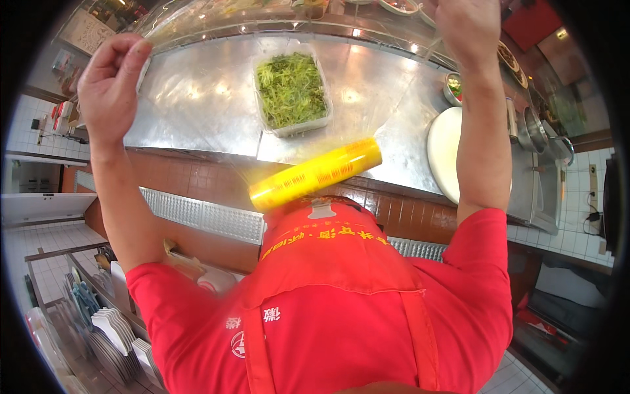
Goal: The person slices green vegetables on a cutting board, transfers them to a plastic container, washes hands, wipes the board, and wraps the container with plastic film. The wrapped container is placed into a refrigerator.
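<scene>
My left hand (110,88) is raised at the upper left, its thumb and fingers pinched on the edge of a sheet of clear cling film (143,75). Up at the top right is my right hand (470,34), curled around the film's other side, its fingertips partly cut off by the frame. The transparent sheet spans between both hands and runs down to a yellow roll of cling film (315,173), which lies slanted at the counter's front edge against my apron. Under the film, a clear plastic tub (302,129) full of shredded green vegetable (291,91) sits on the steel counter (197,103).
A round white board (444,152) lies right of the tub, partly behind my right forearm. Beyond it are a small metal bowl of food (453,89) and steel bowls (532,130). Dishes line the rear ledge (399,6). Stacked plates (115,357) stand on a lower-left shelf.
</scene>
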{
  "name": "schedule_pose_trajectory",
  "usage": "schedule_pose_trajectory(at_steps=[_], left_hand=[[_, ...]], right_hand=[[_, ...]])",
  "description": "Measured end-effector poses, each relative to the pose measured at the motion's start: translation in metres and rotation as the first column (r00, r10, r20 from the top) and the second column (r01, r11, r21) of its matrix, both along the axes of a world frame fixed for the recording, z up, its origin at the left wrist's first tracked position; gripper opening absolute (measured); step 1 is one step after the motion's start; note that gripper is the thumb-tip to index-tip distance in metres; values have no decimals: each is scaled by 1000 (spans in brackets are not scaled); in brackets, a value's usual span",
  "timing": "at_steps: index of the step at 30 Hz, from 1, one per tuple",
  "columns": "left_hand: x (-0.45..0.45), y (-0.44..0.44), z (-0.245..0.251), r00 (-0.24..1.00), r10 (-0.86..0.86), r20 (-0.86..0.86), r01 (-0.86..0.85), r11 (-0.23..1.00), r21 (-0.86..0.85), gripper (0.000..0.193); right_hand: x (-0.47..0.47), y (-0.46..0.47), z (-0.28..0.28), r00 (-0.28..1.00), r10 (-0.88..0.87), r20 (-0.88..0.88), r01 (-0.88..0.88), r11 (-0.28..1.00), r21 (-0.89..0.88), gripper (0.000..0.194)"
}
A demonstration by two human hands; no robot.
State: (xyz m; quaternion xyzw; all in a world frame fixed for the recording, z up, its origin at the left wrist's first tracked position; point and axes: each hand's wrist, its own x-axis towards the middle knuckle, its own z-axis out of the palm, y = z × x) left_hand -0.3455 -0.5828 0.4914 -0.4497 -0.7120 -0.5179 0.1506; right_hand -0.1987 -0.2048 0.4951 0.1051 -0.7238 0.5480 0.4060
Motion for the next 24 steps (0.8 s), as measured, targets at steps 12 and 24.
schedule_pose_trajectory(at_steps=[12,24], left_hand=[[-107,32,-86,965,252,73,-228,944,-238,27],[-401,125,-214,950,306,61,-261,887,-381,27]], right_hand=[[-145,37,-95,948,-93,306,86,996,37,37],[-394,116,-202,789,-538,298,392,813,431,36]])
